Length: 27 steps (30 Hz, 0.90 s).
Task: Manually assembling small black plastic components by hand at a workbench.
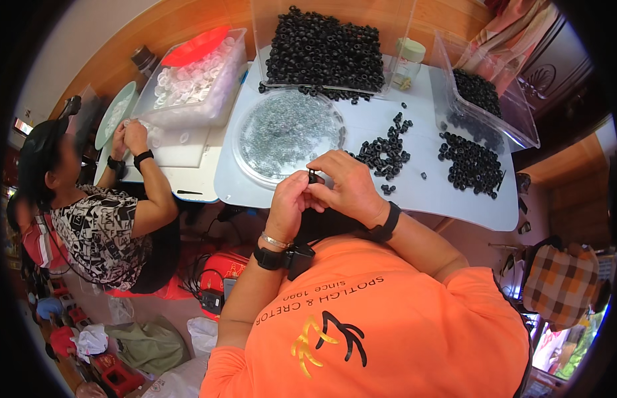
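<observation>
My left hand [291, 199] and my right hand [348, 184] meet at the table's near edge, fingers closed around a small black ring-shaped part [314, 178]. The thumb and fingers of both hands touch it, and part of it is hidden by them. Just beyond my hands lies a round clear tray [241, 147] filled with many tiny shiny pieces, too small to make out singly. To the right of my right hand, loose black ring-shaped parts [386, 158] are scattered on the pale table. Another pile of black parts [469, 162] lies farther right.
A large clear bin [396, 40] of black parts stands at the back, a tilted clear bin [514, 123] at the right. A jar [409, 60] stands between them. At left, a co-worker [99, 225] handles something beside a tub [209, 114] of white pieces and a red dish [197, 46].
</observation>
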Motion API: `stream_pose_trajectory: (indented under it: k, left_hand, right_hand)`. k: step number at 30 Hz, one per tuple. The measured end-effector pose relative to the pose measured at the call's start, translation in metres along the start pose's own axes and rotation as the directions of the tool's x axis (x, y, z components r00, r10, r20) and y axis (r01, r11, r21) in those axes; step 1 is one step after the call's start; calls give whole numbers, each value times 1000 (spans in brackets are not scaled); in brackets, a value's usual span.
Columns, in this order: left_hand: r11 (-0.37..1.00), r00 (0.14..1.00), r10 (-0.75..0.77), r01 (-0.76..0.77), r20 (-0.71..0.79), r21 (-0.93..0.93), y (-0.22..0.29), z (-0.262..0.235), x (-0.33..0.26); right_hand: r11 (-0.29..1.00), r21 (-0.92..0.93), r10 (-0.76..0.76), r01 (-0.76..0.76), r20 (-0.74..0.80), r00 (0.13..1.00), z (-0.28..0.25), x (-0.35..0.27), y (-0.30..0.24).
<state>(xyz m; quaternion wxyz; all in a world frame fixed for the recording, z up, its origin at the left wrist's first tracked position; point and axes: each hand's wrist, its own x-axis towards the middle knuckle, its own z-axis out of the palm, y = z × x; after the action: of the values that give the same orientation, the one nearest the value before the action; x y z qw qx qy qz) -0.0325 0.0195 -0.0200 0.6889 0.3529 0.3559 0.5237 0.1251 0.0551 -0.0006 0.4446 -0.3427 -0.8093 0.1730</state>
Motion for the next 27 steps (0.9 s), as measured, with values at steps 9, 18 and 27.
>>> stream_pose_trajectory:
  k: [9,18,27]
  left_hand:
    - [999,1000,-6,6,0,32,-2,0,-2]
    - [999,1000,-7,8,-26,34,-4,-2,1]
    - [1000,999,7,-5,-53,27,-3,3,0]
  right_hand:
    - [1000,2,-26,26,30,999,0,-1,0]
    - [997,-57,-54,60,91,994,1,2,1]
    - [994,-64,-88,90,28,996,1,0,0]
